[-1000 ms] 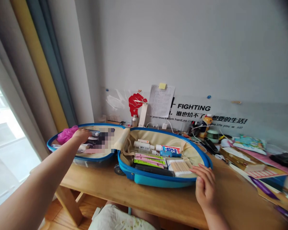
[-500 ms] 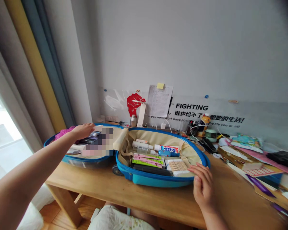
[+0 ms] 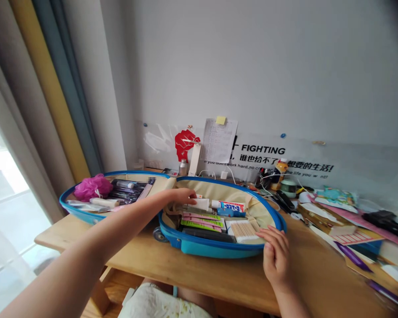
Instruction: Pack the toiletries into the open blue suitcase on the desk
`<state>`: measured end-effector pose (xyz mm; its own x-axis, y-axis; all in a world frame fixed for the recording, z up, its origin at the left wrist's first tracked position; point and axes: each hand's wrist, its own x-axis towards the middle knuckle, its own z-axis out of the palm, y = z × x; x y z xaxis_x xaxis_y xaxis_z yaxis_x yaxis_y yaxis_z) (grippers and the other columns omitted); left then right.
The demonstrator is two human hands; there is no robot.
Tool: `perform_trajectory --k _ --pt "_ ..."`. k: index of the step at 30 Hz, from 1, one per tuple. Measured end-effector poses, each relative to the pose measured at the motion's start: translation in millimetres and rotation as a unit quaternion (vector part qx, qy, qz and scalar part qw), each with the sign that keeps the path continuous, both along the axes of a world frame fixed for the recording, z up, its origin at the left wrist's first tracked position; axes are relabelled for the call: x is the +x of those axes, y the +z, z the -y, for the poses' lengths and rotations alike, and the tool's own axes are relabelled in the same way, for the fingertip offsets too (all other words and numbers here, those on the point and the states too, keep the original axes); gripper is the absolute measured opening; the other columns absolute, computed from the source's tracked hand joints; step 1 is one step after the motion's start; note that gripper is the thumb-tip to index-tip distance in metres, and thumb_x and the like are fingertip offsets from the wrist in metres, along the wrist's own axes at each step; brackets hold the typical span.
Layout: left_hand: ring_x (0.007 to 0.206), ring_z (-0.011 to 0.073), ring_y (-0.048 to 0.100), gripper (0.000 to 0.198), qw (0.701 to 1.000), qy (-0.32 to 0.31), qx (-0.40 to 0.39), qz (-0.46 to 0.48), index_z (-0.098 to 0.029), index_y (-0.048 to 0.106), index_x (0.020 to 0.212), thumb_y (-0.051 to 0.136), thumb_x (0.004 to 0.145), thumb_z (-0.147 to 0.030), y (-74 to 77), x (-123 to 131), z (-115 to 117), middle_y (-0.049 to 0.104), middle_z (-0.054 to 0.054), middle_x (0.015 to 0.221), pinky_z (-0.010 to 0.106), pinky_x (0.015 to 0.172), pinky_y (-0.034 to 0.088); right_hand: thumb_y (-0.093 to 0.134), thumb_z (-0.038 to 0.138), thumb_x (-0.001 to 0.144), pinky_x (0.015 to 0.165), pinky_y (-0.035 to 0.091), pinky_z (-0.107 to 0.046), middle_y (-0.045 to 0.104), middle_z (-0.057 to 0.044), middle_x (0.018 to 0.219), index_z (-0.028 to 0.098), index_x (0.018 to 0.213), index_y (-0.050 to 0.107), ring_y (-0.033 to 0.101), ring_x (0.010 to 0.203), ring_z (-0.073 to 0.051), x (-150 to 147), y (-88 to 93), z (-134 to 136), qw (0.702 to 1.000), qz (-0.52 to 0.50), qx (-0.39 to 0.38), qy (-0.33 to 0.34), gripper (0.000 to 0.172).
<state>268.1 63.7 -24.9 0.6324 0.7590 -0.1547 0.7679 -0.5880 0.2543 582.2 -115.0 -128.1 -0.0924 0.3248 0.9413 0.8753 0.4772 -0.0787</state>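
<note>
Palm down, the left hand (image 3: 183, 195) is at a white container (image 3: 202, 204); whether it grasps it or merely touches it, I cannot tell. The container lies just right of that grip, long axis running left to right, toward the toothpaste tube (image 3: 230, 206). Well farther right, the right hand (image 3: 277, 251) rests slack, holding nothing, at the suitcase (image 3: 215, 251) rim; the left is nearer.

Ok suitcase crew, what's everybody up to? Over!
Left hand at white tube, grip unclear. Right hand at rim of open suitcase. Left forearm hiding part of suitcase.
</note>
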Motion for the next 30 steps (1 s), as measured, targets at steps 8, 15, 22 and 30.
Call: perform_trajectory --k 8,15,22,30 --pt "0.091 0.0215 0.07 0.029 1.0 0.003 0.001 -0.007 -0.021 0.07 0.109 0.065 0.085 -0.035 -21.6 6 -9 0.074 0.013 0.106 0.029 0.079 0.051 0.037 0.022 0.095 0.099 0.041 -0.046 0.069 -0.007 0.095 0.023 0.098 0.064 0.062 0.106 -0.024 1 0.6 0 1.0 0.013 -0.001 0.0 0.028" --pt "0.09 0.0209 0.069 0.025 0.999 0.004 0.037 0.007 -0.021 0.07 0.102 0.063 0.082 -0.034 -14.7 4 -2 0.074 0.006 0.103 0.026 0.078 0.051 0.035 0.023 0.096 0.099 0.04 -0.045 0.069 -0.006 0.094 0.023 0.097 0.064 0.062 0.105 -0.024 0 0.6 -1 1.0 0.001 0.007 0.008 0.029" --pt "0.094 0.018 0.068 0.04 0.976 0.135 0.14 0.096 -0.023 0.064 0.122 0.038 0.093 -0.026 15.7 -53 -10 0.075 0.003 0.104 0.025 0.08 0.05 0.037 0.028 0.097 0.098 0.04 -0.046 0.07 -0.007 0.094 0.023 0.096 0.067 0.062 0.106 -0.025 4 -3.7 -4 1.0 -0.009 0.003 0.02 0.03" --pt "0.102 0.027 0.069 0.046 0.938 0.309 0.134 -0.088 -0.016 0.068 0.116 0.045 0.077 -0.012 15.9 -221 -9 0.073 0.012 0.114 0.032 0.085 0.052 0.037 0.026 0.096 0.097 0.041 -0.046 0.07 -0.008 0.093 0.023 0.096 0.066 0.063 0.105 -0.025 4 -4.1 -5 1.0 -0.002 0.006 0.012 0.029"
